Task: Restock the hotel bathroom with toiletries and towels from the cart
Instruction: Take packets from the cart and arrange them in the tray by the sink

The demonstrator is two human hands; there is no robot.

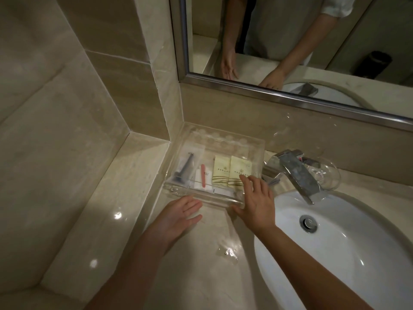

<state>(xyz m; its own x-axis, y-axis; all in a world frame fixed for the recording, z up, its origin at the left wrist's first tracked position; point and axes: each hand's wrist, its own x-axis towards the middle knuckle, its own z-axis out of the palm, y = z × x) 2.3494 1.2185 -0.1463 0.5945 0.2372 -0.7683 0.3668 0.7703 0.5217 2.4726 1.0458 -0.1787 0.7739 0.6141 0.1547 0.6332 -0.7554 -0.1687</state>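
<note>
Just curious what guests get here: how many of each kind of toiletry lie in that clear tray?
Yellow sachets: 2
Bagged razor: 1
Pink nail file: 1
Total: 4; white packets beneath are too unclear to count.

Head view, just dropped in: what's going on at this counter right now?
A person is at the bathroom counter, tending a clear tray tucked into the corner below the mirror. The right hand lies over the tray's right front corner, fingers straight, beside two yellow sachets. The left hand is open, low over the counter just in front of the tray. The tray also holds a bagged razor. Neither hand holds an item.
</note>
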